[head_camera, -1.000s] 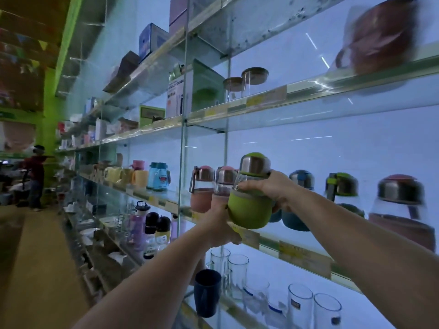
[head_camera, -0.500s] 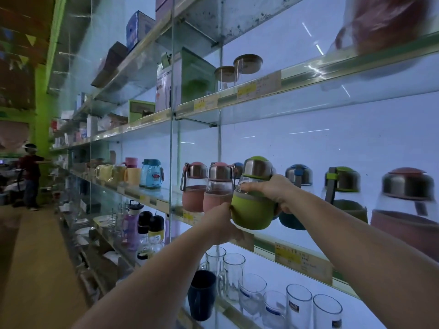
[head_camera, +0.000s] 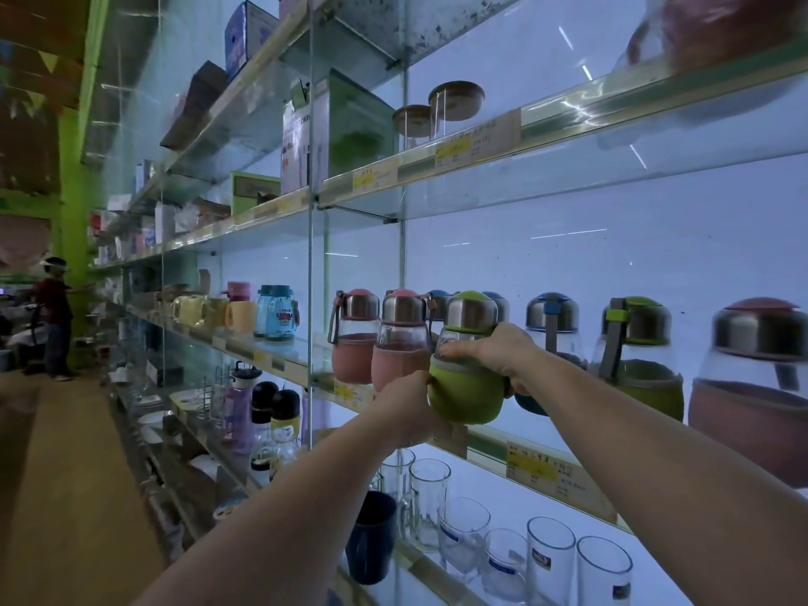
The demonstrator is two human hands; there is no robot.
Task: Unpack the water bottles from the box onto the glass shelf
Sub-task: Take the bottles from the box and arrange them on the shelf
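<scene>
Hands both grip one green-sleeved bottle (head_camera: 465,387); the right hand (head_camera: 503,356) wraps over its clear shoulder just under the steel cap, thumb across the front, while the left hand (head_camera: 406,408) cups the sleeve from below and to the left; neither hand is free. The bottle is upright and sits at the front edge of the glass shelf (head_camera: 306,358); whether its base touches the glass or hangs just above it cannot be told, since the left hand covers that spot. Just to its left stand two pink-sleeved bottles (head_camera: 376,343), the nearer one almost touching; behind and to the right are a blue-sleeved bottle (head_camera: 548,325) and another green bottle (head_camera: 634,356). The box is not in view.

To seat it well, I judge the base should go down flat and far enough back from the lip; the left hand should slide out sideways without nudging the pink neighbour; the right should let go only once the bottle stands steady, glass being unforgiving.
</scene>
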